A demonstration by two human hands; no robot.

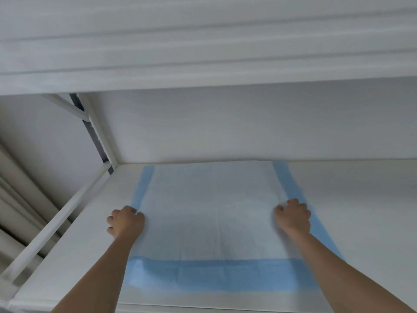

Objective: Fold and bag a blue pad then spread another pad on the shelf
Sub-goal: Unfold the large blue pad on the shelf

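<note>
A pad [212, 213] with a white middle and blue borders lies spread flat on the white shelf [361, 211], reaching from the back wall almost to the front edge. My left hand [126, 221] rests on the pad's left border with its fingers curled. My right hand [293, 215] sits on the right border, fingers curled too. Whether either hand pinches the pad's edge is hidden under the knuckles. No bag is in view.
A white metal frame rail [56, 222] runs along the shelf's left side, with a dark upright post [94, 136] at the back left corner. Another white shelf [203, 53] hangs low overhead. Pale curtain folds [18, 195] show at far left.
</note>
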